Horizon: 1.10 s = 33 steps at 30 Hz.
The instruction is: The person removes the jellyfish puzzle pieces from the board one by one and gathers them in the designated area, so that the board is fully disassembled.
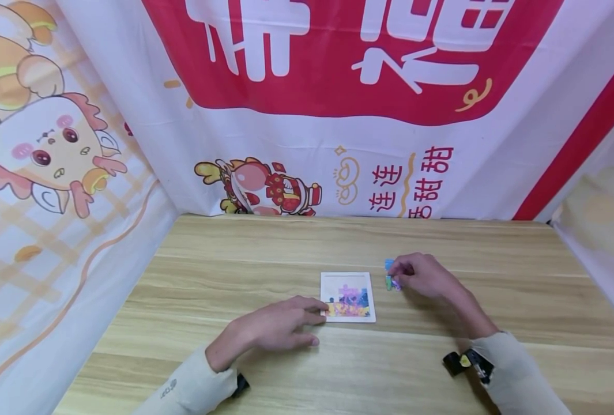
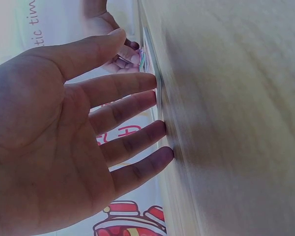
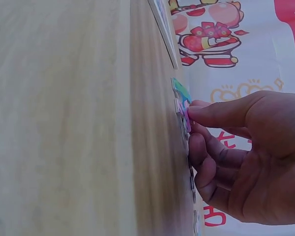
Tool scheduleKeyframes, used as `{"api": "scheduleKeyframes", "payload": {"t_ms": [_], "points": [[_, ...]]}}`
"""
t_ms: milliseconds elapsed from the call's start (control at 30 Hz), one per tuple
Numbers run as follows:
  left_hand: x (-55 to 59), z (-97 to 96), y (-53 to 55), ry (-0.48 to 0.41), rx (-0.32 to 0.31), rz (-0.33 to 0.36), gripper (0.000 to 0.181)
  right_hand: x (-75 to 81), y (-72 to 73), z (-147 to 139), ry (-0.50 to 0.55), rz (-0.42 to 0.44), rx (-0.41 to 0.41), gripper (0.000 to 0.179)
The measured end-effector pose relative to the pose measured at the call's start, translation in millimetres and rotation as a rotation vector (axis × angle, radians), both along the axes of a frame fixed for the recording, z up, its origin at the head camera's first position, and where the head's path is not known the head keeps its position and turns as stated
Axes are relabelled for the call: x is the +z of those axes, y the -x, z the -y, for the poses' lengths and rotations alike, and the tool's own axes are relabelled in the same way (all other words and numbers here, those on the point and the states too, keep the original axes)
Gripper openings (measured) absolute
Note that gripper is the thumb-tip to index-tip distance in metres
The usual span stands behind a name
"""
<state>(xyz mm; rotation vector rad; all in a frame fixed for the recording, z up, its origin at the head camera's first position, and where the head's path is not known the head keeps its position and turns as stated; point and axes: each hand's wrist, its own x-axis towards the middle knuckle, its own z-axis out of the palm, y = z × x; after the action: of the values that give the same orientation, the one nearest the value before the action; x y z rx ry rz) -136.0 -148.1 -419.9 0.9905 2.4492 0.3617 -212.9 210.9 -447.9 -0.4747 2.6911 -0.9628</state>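
Note:
A square white puzzle tray [image 1: 334, 282] lies on the table, its lower part filled with pink, yellow and blue jigsaw pieces [image 1: 352, 306]. My left hand [image 1: 281, 325] has its fingertips at the tray's left edge, fingers straight and spread, palm showing in the left wrist view. To the right of the tray, my right hand [image 1: 427, 278] is over a small group of loose jigsaw pieces [image 1: 388, 264]. Thumb and index finger pinch a pink-purple jigsaw piece [image 3: 188, 118] in the right wrist view. A green-blue piece [image 3: 180, 89] lies beside it. The right hand partly hides the loose pieces.
The wooden table [image 1: 234, 253] runs back to a printed cloth [image 1: 296, 138] hanging behind it. Another patterned cloth [image 1: 99, 242] hangs along the left side. Each sleeve has a black device [image 1: 479, 365] at the wrist.

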Motion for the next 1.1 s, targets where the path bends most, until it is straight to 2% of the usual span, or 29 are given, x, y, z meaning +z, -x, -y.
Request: {"api": "scheduleKeyframes", "payload": {"t_ms": [700, 1100], "points": [[-2.2, -0.4, -0.3, -0.011, -0.004, -0.010, 0.054, -0.4, 0.0, 5, -0.045, 0.013, -0.046, 0.009], [-0.7, -0.5, -0.5, -0.007, 0.003, -0.006, 0.054, 7.7, -2.5, 12, -0.011, -0.021, 0.001, 0.009]]}}
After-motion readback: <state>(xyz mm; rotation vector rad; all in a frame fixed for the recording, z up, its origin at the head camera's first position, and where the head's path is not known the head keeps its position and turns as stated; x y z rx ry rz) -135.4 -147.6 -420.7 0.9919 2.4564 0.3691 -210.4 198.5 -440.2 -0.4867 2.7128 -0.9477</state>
